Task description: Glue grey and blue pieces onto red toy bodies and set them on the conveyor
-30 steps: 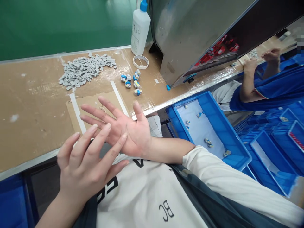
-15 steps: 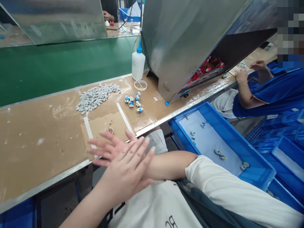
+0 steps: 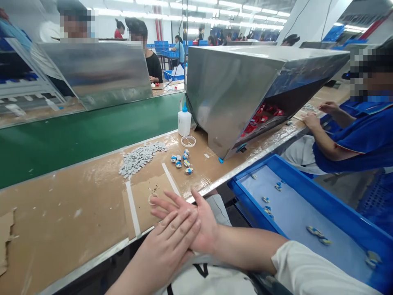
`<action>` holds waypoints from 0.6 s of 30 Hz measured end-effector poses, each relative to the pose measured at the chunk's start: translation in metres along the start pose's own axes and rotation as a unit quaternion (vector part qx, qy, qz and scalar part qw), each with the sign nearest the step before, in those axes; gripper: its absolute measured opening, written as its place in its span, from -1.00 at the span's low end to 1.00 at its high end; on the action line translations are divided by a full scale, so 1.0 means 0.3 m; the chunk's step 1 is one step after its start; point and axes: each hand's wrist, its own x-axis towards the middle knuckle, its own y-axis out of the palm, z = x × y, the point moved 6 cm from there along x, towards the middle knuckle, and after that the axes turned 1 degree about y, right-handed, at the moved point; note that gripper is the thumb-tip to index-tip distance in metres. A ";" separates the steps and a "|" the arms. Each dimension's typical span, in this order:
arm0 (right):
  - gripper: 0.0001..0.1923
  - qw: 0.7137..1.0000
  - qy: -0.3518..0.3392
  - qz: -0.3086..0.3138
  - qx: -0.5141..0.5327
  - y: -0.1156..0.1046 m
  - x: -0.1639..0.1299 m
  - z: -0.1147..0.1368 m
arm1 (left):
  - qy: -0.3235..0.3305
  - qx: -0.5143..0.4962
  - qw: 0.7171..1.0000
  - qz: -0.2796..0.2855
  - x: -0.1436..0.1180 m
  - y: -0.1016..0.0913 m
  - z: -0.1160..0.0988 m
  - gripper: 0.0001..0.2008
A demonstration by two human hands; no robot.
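My left hand [image 3: 167, 248] now lies flat over the upturned palm of my right hand [image 3: 190, 219], both released and holding nothing, where a second ago they were only crossing. Both hover at the near edge of the surface [image 3: 61, 221], well short of the grey pieces [image 3: 139, 157]. The covered palm is hidden.

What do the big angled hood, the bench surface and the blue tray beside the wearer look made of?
The hood looks like bare sheet metal: dull silver with soft reflections. The bench surface seems to be brown cardboard under glossy clear film or tape, with white tape strips. The blue tray appears to be moulded plastic, evenly coloured with a thick rim; its floor looks paler, perhaps lined.
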 end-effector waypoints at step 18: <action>-0.44 0.997 -0.051 -0.063 0.013 0.025 0.011 -0.005 | -0.138 -0.001 0.986 -0.089 -0.067 -0.070 -0.023 -0.56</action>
